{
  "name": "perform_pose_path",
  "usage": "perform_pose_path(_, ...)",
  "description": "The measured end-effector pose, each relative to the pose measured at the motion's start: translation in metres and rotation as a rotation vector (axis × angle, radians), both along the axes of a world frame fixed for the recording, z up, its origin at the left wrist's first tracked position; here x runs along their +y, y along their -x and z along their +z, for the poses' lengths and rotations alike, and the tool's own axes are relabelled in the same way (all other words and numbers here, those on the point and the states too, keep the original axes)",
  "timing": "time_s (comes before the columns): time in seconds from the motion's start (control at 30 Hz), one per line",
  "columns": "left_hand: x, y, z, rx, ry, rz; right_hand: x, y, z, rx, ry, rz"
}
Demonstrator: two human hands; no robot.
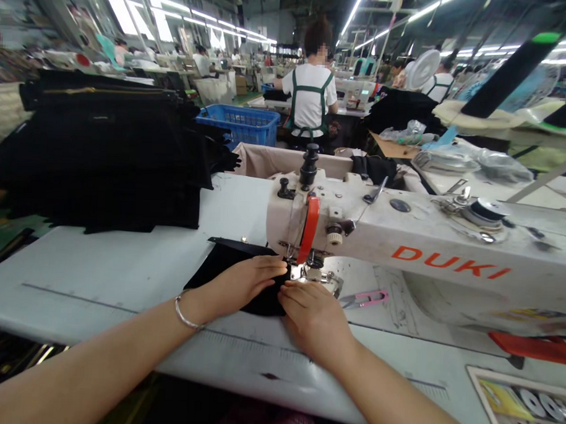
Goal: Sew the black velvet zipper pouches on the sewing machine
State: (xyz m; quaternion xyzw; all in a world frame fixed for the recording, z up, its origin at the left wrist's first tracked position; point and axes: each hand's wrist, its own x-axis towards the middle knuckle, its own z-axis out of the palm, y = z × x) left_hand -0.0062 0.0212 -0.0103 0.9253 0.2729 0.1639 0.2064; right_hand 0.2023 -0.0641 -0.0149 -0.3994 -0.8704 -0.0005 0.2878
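Note:
A black fabric piece (216, 266) lies on the sewing machine's table, with its right edge at the lit needle area (299, 273). My left hand (246, 282) rests flat on top of the fabric, fingers stretched toward the presser foot. At the fabric's near right edge, my right hand (313, 309) is closed, its curled fingertips on the cloth just in front of the needle; its thumb is hidden. The white sewing machine (370, 240) has an orange guard (309, 230) in front of its needle bar. Pink-handled thread snips (366, 298) lie right of my right hand.
A tall stack of black fabric pieces (99, 156) covers the table's back left. Behind the machine are a cloth-lined bin (257, 165) and a blue crate (242, 124). A co-worker (310, 92) sits beyond. A tray with bobbins (527, 403) is at the front right.

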Motion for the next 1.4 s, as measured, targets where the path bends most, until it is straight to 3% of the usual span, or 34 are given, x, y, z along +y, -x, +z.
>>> perform_pose_path(1.07, -0.002, -0.004, 0.006, 0.024, -0.045, -0.067, 0.002, 0.000, 0.000, 0.057, 0.093, 0.007)
perform_pose_path(1.17, -0.013, 0.003, 0.008, 0.047, -0.017, -0.058, -0.003, -0.007, 0.013, 0.039, 0.173, 0.022)
perform_pose_path(1.33, -0.033, 0.010, 0.012, 0.068, -0.042, -0.060, -0.012, -0.043, 0.051, -0.043, 0.420, 0.073)
perform_pose_path(1.4, -0.038, 0.009, 0.015, 0.061, -0.023, -0.027, -0.008, -0.055, 0.055, -0.070, 0.460, 0.048)
